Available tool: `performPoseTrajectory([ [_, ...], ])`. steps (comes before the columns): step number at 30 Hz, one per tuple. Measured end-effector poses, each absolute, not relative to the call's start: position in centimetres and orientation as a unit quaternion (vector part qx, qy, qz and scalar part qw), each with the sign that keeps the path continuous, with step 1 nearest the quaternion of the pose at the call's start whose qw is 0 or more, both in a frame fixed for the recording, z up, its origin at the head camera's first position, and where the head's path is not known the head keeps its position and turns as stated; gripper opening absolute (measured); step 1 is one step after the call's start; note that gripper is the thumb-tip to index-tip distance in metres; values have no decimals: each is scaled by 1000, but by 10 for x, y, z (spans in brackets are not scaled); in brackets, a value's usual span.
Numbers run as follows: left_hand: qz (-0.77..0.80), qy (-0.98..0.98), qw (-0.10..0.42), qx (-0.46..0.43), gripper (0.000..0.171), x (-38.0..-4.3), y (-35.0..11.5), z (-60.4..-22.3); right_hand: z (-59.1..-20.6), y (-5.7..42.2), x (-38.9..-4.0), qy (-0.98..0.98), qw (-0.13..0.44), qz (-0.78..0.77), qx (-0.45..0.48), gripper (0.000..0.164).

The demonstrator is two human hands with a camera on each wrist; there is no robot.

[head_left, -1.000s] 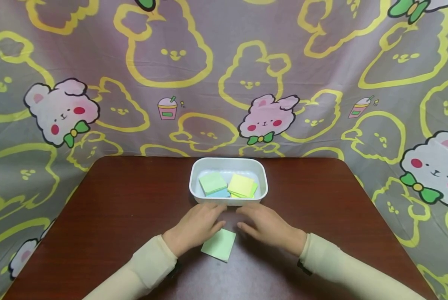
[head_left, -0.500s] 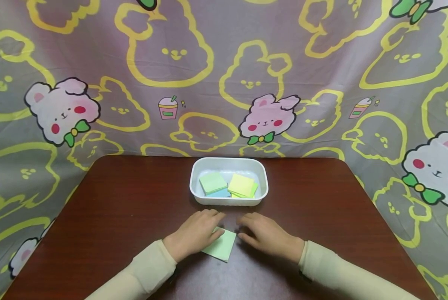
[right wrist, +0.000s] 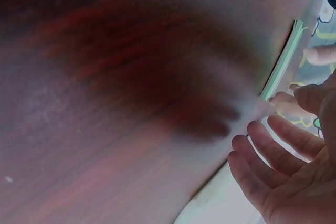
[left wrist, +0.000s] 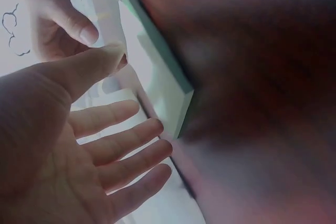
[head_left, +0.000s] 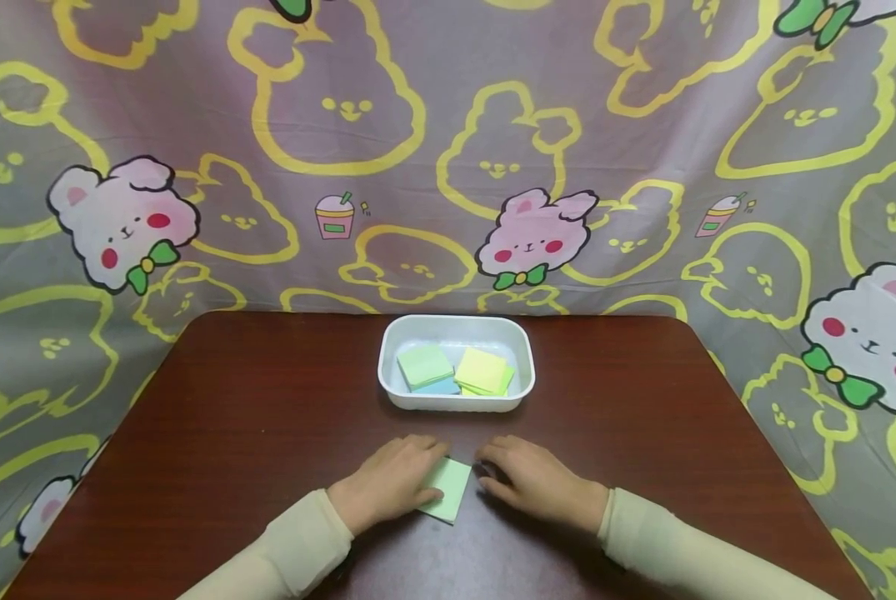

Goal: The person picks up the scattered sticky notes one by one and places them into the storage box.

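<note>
A pale green sticky-note pad (head_left: 450, 487) lies on the table in front of the tray. My left hand (head_left: 391, 483) hovers over its left part and hides some of it. In the left wrist view the fingers (left wrist: 137, 148) are loosely spread and hold nothing, with the thumb (left wrist: 94, 66) close above the pad; I cannot tell if it touches. My right hand (head_left: 545, 483) is just right of the pad, apart from it. Its fingers (right wrist: 275, 148) are relaxed, with nothing held.
Behind the hands stands a white tray (head_left: 457, 403) holding a green pad (head_left: 425, 367), a blue pad (head_left: 438, 387) and yellow pads (head_left: 482, 369). The brown table (head_left: 267, 400) meets a patterned curtain (head_left: 402, 150) at the back and sides.
Both hands have drawn back from the tray toward the person and lowered. My left hand now covers more of the green pad, which has stayed in place.
</note>
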State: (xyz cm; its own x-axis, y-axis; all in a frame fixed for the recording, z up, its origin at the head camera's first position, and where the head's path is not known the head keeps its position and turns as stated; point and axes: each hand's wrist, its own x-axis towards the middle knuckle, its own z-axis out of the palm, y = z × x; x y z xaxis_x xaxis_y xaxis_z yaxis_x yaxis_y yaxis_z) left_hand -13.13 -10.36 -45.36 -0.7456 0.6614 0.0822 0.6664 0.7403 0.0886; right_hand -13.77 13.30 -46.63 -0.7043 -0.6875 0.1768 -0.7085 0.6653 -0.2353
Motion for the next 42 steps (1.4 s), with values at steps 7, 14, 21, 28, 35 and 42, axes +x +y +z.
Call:
performPoseTrajectory([
  [7,-52,-929,19,-366,51,-129,-103,-456,-469,134,-137,-909,38,144,389,23],
  [14,-57,-927,23,-369,54,-130,-104,-458,-469,133,-138,-910,34,141,388,24],
  [21,-74,-933,13,-352,58,-133,-105,-456,-466,131,-139,-911,26,144,385,25],
  [28,-74,-935,19,-345,58,-133,-106,-451,-463,131,-141,-912,29,144,383,28],
  [35,-42,-929,66,-363,26,-135,-106,-451,-461,130,-143,-911,33,141,386,29],
  [42,-62,-926,78,-364,20,-139,-108,-450,-458,129,-146,-911,34,141,386,29],
])
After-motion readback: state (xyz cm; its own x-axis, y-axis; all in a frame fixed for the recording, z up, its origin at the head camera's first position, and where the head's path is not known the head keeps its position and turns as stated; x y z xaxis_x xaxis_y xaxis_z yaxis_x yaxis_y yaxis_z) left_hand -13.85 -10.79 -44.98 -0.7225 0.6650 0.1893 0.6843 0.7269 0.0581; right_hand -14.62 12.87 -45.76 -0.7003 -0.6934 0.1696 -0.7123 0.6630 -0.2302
